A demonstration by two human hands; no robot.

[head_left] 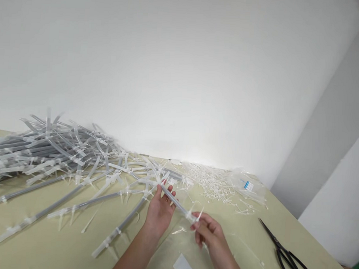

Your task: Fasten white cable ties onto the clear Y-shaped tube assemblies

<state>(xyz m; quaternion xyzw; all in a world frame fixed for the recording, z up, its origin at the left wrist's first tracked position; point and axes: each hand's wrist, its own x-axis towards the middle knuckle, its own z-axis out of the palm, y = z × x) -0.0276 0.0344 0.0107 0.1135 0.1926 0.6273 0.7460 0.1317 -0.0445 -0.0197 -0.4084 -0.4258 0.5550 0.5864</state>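
A grey tube (175,201) with clear end sleeves runs aslant between my hands, above the table. My left hand (160,210) holds it near its far end, palm turned up and fingers curled beneath. At the near end my right hand (209,230) pinches the sleeve, where a white cable tie (200,213) sticks up. Which of the two, sleeve or tie, its fingertips press on is partly hidden. Left of my hands, a similar tube (128,220) with ties near its end lies on the table.
A large heap of similar tubes (54,147) lies at the left. Loose white cable ties (214,181) are scattered by the wall, beside a clear plastic bag (255,192). Black scissors (284,254) lie at the right on the table (239,245). A white card (185,268) is in front.
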